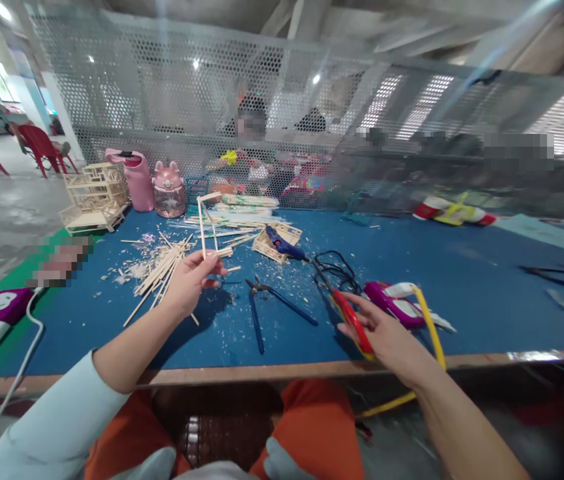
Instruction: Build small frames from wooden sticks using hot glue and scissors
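Pinched between the thumb and fingers of my left hand [197, 277] is a small frame of pale wooden sticks [203, 227], held upright above the table. My right hand [375, 327] is closed around the red handle [352, 321] of a tool whose dark tip points up and left. Between my hands, blue-handled pliers [282, 303] lie spread on the blue table. Loose sticks [165, 267] are heaped behind and left of my left hand. A blue glue gun [285, 245] rests on a flat wooden lattice piece [265, 248] farther back.
At the back left stand a wooden stick structure [95, 200], a pink bottle [139, 183] and a clear pink cup [169, 193]. A black cable [337, 273] and a purple item [395, 307] lie near my right hand. A mesh partition [162, 100] borders the table's back; people sit beyond.
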The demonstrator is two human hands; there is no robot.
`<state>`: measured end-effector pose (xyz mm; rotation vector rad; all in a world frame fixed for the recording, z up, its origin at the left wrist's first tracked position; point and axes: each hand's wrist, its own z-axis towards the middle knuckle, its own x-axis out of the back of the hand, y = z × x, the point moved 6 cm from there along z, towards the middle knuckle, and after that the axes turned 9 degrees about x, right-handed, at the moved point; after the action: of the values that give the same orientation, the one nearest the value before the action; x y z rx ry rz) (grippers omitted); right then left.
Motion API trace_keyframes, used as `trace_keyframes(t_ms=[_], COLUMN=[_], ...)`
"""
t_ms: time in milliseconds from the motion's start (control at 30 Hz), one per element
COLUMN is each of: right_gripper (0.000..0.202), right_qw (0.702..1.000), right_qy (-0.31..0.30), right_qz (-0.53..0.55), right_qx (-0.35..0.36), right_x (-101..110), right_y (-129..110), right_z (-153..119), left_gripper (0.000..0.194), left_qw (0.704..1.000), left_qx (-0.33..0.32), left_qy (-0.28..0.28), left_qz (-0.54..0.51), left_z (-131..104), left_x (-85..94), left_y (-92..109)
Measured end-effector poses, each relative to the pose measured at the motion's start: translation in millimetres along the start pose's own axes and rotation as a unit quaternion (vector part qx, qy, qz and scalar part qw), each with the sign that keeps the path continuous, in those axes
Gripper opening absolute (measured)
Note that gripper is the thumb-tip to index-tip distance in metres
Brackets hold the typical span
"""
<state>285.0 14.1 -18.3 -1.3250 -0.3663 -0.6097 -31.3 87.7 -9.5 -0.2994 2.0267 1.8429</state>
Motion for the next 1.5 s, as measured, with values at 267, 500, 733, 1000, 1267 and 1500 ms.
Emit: trace_keyframes(t_ms=[267, 500, 733, 1000, 1267, 1500], right_gripper=[0.055, 0.04, 0.047, 0.043, 0.052, 0.045], right_qw=[0.935, 0.896, 0.818, 0.815, 0.889, 0.909], right_qy=[-0.091, -0.088, -0.015, 0.028, 0.044, -0.065], right_qz=[0.341, 0.435, 0.567, 0.554, 0.45, 0.411], right_qx=[0.027, 0.022, -0.096, -0.165, -0.075, 0.006], right_x=[-93.6, -151.0, -170.0, -138.2, -101.2, -139.3], right_y=[-75.7, -116.2, -98.1, -54.9, -58.0, -92.6], right_z=[-20.4, -6.2, -14.4, 14.2, 8.5, -20.9], left_gripper=[0.041, 0.036, 0.035, 0.042, 0.048, 0.046], left_qw=[1.0, 0.998, 0.992, 0.999, 0.999, 0.998], left_qx=[0.01, -0.051, -0.061, -0.01, -0.01, -0.056], left_qy=[-0.005, 0.019, 0.067, -0.002, 0.032, 0.008], left_qz=[-0.016, 0.044, 0.088, 0.033, 0.03, 0.023], left_z=[-10.6, -18.5, -12.1, -11.6, -10.8, -14.3], left_x=[-9.6, -10.8, -1.8, -14.4, -10.8, -15.3], left_y=[4.6, 13.9, 11.6, 3.5, -0.3, 1.3])
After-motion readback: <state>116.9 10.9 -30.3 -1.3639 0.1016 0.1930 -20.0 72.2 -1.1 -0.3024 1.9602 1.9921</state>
